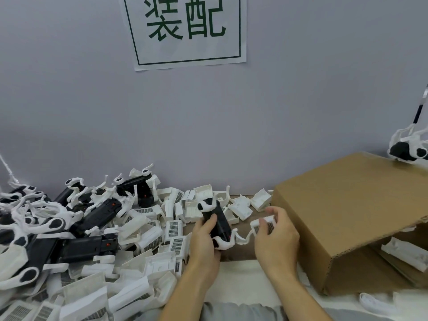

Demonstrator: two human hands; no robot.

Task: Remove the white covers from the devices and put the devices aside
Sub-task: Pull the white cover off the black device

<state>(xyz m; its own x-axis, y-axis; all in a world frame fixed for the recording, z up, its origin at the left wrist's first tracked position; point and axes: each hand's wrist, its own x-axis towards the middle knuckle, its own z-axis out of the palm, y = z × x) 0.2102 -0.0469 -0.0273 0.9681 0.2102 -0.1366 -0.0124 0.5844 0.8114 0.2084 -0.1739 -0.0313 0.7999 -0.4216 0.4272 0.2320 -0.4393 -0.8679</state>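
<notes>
While a black device (217, 222) is gripped in the left hand (203, 237), a white cover (264, 224) just beside it is pinched by the right hand (275, 237). If it is pulled hard, the thin white arms could be snapped, or the device dropped into the pile (129, 228) left of the hands.

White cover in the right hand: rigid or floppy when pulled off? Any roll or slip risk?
The white cover looks like a thin molded shell with a grid-patterned face, so probably stiff and light. The right hand holds it with a fingertip pinch, which suggests little weight. Its boxy shape, like the loose covers piled flat on the table, makes rolling unlikely; slipperiness cannot be judged.
</notes>
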